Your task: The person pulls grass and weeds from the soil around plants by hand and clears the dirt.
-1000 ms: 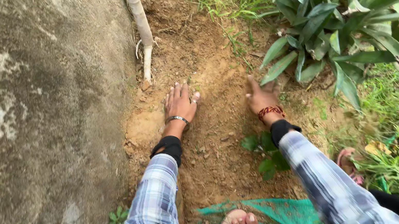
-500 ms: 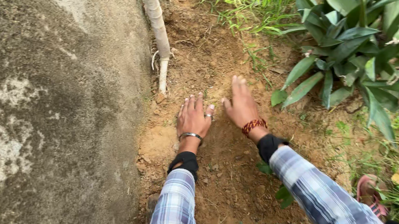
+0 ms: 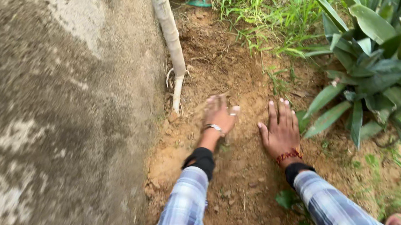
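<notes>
Both my hands lie open, palms down, on the strip of loose reddish-brown soil (image 3: 240,174) that runs between the rough grey concrete wall (image 3: 46,129) and the greenery. My left hand (image 3: 219,116) is blurred, fingers spread over the dirt, gripping nothing that I can make out; a thin metal bangle sits on its wrist and a ring shows on one finger. My right hand (image 3: 280,130) presses flat and sharp in view, fingers together and pointing away from me, a band of red beads on its wrist, holding nothing. Half a second ago the two hands lay close beside each other; now they are apart with bare soil between them, the left one having shifted toward the wall side and a little farther forward than the right. Just beyond my left hand, the pale, slender tree stem (image 3: 168,33) rises along the wall, its foot touching the soil near my fingertips. To the right of my right hand, the broad green strap-shaped leaves of a spiky plant (image 3: 377,67) spread out, one leaf tip reaching near my fingers. Ahead of both hands there is rough green grass (image 3: 258,5). Small green weeds (image 3: 289,202) grow beside my right blue-checked sleeve (image 3: 329,207).
</notes>
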